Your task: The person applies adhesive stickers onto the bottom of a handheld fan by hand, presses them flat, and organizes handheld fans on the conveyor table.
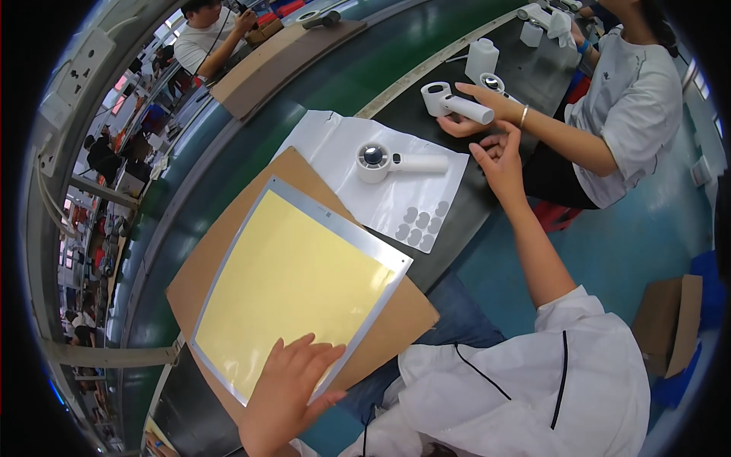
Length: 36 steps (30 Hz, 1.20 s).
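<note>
My left hand (293,385) lies open, fingers spread, on the lower edge of a yellow sheet with a silver border (297,266). Under that sheet is a brown cardboard piece (411,314). My right hand (501,161) is raised on the right, its fingers loosely curled and apart, with nothing visible in them. Just beyond it, a co-worker's hands (495,107) hold a white handheld fan body (468,108) with an open ring head. A white handheld fan (419,163) rests on a white plastic sheet (320,137), above several grey stickers (419,219).
A white bottle (481,61) and another round-headed fan (493,82) are by the co-worker. The green conveyor (251,148) runs beyond the work surface. Across it, a person (209,42) sits near a brown board (285,61). A cardboard box (666,324) stands at right.
</note>
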Each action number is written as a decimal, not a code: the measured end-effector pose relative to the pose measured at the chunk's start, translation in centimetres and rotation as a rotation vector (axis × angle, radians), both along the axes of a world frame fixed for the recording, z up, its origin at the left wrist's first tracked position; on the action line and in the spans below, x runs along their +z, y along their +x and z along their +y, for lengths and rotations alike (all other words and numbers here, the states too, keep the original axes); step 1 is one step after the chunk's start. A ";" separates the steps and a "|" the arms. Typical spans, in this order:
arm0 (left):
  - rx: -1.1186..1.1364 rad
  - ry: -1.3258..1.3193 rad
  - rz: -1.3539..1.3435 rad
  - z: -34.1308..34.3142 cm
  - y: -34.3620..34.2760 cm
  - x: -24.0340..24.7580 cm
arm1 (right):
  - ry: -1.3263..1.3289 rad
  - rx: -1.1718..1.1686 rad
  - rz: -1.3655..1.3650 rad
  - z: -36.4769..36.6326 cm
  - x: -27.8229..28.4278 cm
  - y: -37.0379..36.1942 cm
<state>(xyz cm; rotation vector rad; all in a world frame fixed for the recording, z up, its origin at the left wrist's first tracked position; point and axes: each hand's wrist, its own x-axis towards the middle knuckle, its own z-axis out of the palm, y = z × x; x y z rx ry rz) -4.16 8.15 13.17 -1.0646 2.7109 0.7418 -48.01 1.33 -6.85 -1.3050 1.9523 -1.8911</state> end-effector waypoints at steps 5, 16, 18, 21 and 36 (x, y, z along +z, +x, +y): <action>-0.239 0.111 -0.013 1.7 -1.0 3.2 | -0.189 0.005 -0.107 -1.8 -0.2 0.7; 0.136 -0.172 0.375 -4.6 -2.0 -8.6 | 0.148 -0.028 0.150 0.5 1.5 2.2; 0.175 -0.194 0.405 -4.8 -2.3 -9.8 | 0.142 0.041 0.216 1.4 2.0 3.7; 0.252 -0.232 0.365 -5.0 -2.5 -12.5 | 0.233 0.328 0.263 2.3 2.9 6.5; 0.187 -0.121 0.137 -5.2 -2.6 -10.8 | 0.455 0.605 0.480 1.8 4.2 9.5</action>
